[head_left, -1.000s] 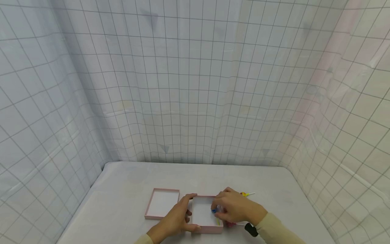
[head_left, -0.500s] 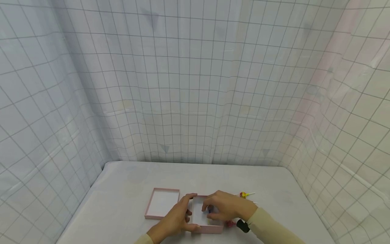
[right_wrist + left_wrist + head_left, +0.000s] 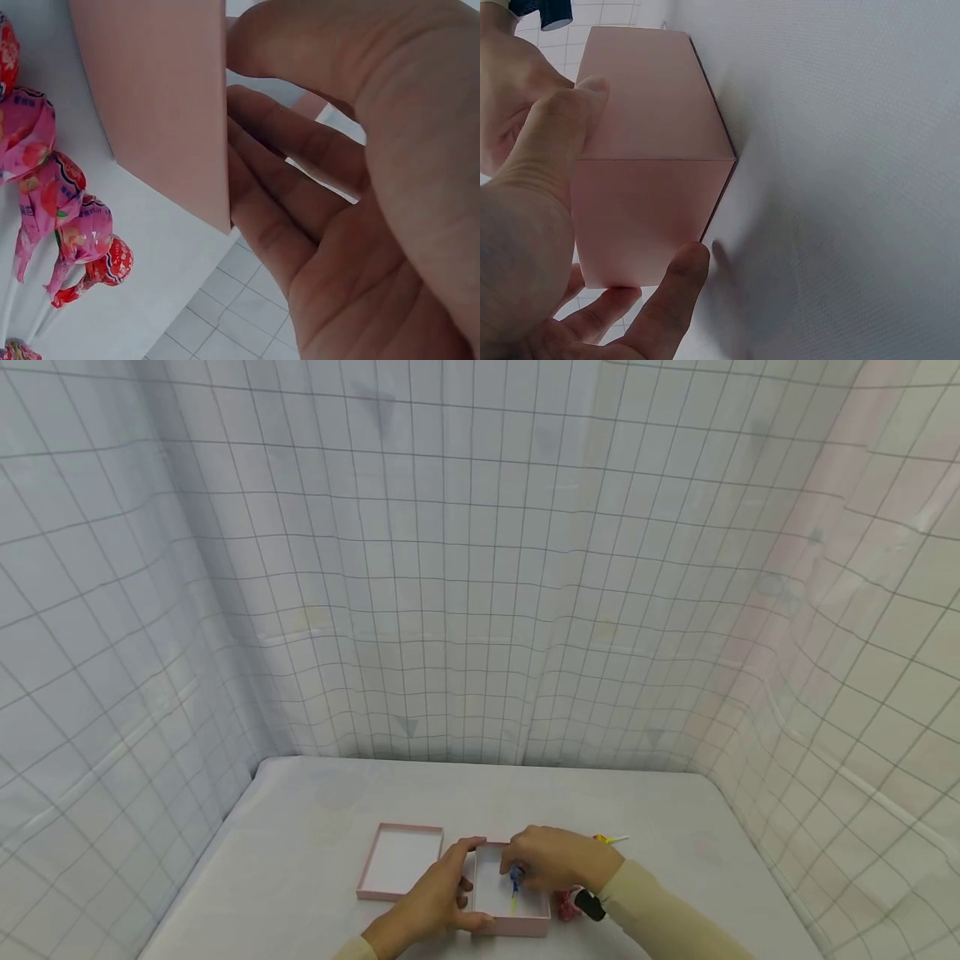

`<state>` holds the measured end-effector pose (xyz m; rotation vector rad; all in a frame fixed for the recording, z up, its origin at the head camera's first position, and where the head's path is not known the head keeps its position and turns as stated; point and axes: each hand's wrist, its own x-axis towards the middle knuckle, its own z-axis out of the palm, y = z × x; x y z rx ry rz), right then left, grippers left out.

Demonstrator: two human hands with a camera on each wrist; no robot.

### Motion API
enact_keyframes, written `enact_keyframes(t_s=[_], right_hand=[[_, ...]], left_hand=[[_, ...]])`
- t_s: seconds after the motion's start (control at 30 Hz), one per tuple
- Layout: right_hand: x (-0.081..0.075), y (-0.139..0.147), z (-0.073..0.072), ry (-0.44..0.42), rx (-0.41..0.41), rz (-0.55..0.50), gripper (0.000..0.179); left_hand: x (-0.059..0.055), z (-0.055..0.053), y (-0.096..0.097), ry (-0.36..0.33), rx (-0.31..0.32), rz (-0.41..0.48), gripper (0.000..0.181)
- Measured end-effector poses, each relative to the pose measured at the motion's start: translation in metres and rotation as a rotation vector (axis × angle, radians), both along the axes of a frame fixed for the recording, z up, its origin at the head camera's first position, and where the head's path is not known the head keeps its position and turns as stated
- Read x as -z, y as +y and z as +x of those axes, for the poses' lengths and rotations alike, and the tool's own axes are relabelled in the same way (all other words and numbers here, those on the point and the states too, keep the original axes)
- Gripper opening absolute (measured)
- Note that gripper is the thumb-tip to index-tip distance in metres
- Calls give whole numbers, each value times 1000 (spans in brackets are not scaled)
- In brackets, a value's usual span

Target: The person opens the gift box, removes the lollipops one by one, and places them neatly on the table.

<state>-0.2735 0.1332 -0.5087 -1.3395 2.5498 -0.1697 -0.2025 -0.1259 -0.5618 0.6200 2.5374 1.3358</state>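
Observation:
An open pink box point(image 3: 525, 927) with a white inside stands near the table's front. My left hand point(image 3: 431, 897) grips its left side, the thumb at the front wall and the fingers spread toward the far corner; the left wrist view shows the thumb on one pink wall point(image 3: 652, 97). My right hand point(image 3: 558, 860) reaches over the right wall into the box. At its fingertips is a blue-wrapped lollipop point(image 3: 515, 875), its pale yellow stick pointing toward the front. In the right wrist view my right hand point(image 3: 322, 180) has its fingertips hidden behind the box wall point(image 3: 161, 97).
Left of the box lies its shallow pink-rimmed lid point(image 3: 401, 860), white inside up. Several pink and red lollipops point(image 3: 52, 191) lie right of the box. A yellow lollipop point(image 3: 602, 839) lies farther back. Gridded white curtains point(image 3: 480, 610) surround the table.
My right hand has moved left inside the box with the blue lollipop, whose stick now points more straight toward the front. My left hand and the box have stayed put.

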Motion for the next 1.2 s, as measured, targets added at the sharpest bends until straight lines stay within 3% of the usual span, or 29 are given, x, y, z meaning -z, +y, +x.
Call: enact_keyframes(t_s=[0.3, 0.63, 1.2], right_hand=[[6, -15, -4, -110, -44, -24, 29], [12, -24, -4, -45, -83, 28, 24], [10, -19, -1, -66, -19, 8, 22]], left_hand=[[2, -1, 0, -8, -2, 6, 112], [4, -1, 0, 5, 7, 7, 113], [3, -2, 1, 31, 3, -22, 111]])
